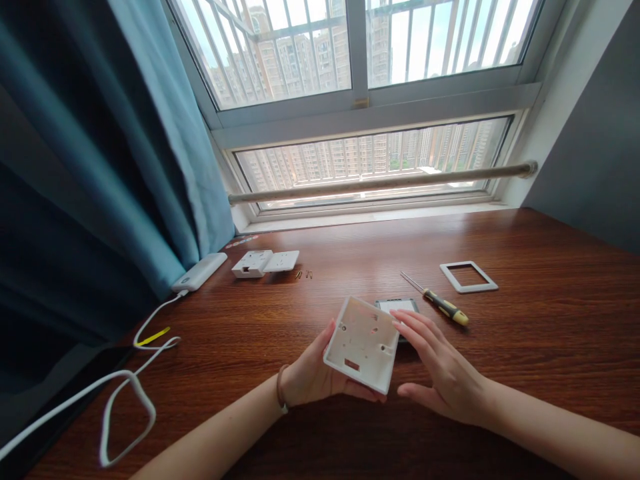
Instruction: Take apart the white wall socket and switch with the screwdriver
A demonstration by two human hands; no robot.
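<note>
A square white plastic wall-switch back box is tilted in my left hand. My fingers wrap its left edge and underside, and its hollow side with small holes and a slot faces me. Just to its right is my right hand, fingers apart and holding nothing; its fingertips are by the box's upper right edge, and I cannot tell whether they touch. Partly hidden behind the box and fingers, a dark-rimmed piece with a white face lies on the table. A screwdriver with a yellow and black handle rests beyond my right hand.
On the brown wooden table lie a white square frame at right, and an opened white box beside several small screws. A white power bank with a looping white cable sits by the blue curtain. A yellow strip lies near it.
</note>
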